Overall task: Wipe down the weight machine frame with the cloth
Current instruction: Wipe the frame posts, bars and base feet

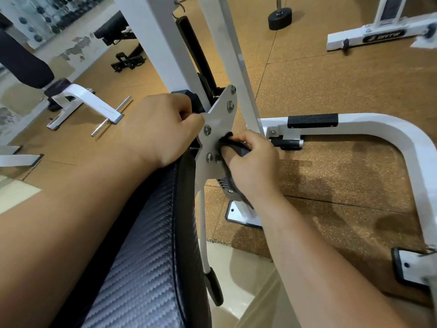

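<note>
Left of centre, bracing: left hand (163, 129) curled over the left edge of flat grey steel bracket plate (218, 114), fingertips hidden behind it against a dark block. Below that: long black carbon-weave vinyl pad (146, 245), running under the left forearm.

Centre: plate bolted onto white painted steel weight machine frame (158, 43) where upright and diagonal tube cross. Several bolt heads proud of the face.

Just right of plate centre: small dark soft cloth (240, 151), bunched and pinched in right hand (253, 169), pressed onto the plate near the lower bolts. Hands apart, one either side of the plate.

Further right: white curved base tube (390, 129) with black ribbed rubber tread (312, 120), on speckled cork-brown floor (331, 67).

Handling, as a judgement: cloth light, limp, no shape of its own. Best held bunched into a pad behind the fingertips, loose tail kept short. Likely to snag on bolt heads and plate corners, so round them, not across. Frame rigid, heavy, paint probably slick. Should take firm pressure with no steadying beyond the left-hand brace.
</note>
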